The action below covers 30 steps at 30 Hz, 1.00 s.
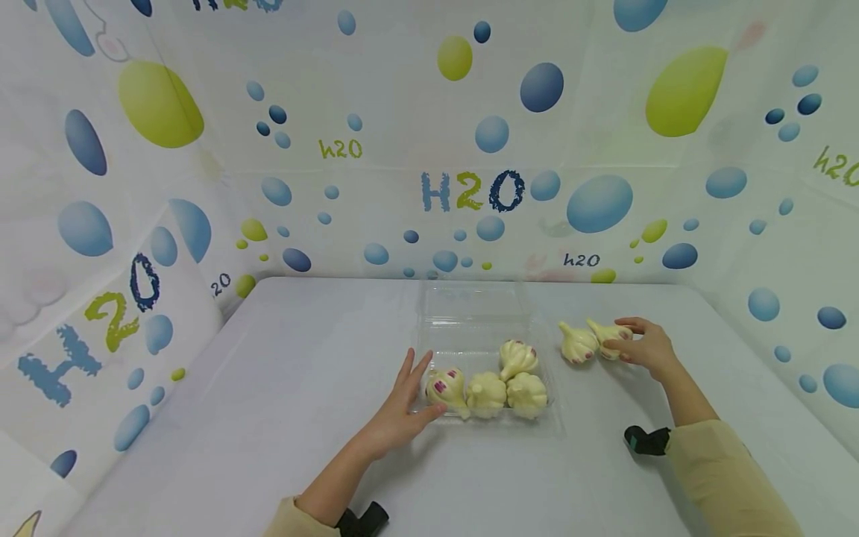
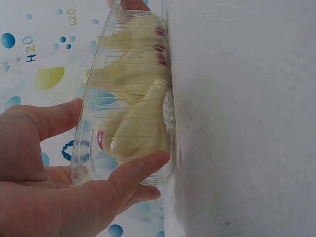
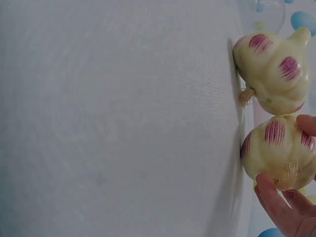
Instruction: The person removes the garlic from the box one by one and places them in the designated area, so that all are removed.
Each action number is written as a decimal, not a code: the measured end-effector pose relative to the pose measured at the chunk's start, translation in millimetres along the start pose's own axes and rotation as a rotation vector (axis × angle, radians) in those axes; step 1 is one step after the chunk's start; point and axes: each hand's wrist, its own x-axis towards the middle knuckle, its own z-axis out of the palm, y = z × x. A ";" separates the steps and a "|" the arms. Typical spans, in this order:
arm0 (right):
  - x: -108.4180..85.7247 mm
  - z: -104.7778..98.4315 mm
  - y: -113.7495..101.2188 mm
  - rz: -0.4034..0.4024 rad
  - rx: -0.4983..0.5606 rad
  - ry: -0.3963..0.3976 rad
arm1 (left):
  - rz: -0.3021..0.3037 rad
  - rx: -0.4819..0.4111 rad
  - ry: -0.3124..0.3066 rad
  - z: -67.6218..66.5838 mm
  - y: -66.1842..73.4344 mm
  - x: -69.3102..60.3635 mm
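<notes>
So the right hand (image 1: pixel 646 347) is pinching a garlic bulb (image 1: pixel 609 334) between thumb and fingers over on the right of the table (image 1: pixel 302 418), and the bulb is sitting right in that grip, with its necked end pointing away from the palm and toward the back left. A second bulb (image 1: pixel 579 345) is lying just to the left of it, and from the right wrist view the two are pretty much touching, both showing purple streaks and stringy roots. The left hand (image 1: pixel 400 418) is spreading its fingers wide at the left end of a clear plastic box (image 1: pixel 463 360), not wrapping around anything, with the thumb resting along the near side and the other fingers lying by the far part of that end. Inside the box, four more bulbs are sitting: a purple-marked one (image 1: pixel 446 386) is lying closest to the left hand, a pale one (image 1: pixel 486 394) is sitting in the front middle, another pale one (image 1: pixel 526 395) is sitting at front right, and a fourth bulb (image 1: pixel 518 358) is lying behind that one. The box's see-through lid (image 1: pixel 473 304) is lying flipped back toward the printed backdrop (image 1: pixel 389 149).
</notes>
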 end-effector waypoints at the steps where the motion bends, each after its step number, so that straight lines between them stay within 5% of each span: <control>1: -0.4 0.0 -0.3 -0.002 0.000 0.000 | 0.002 0.001 0.000 -0.1 0.2 -0.3; 30: -3.6 -2.0 1.9 -0.063 0.013 0.023 | 0.004 -0.001 0.009 0.9 0.0 0.5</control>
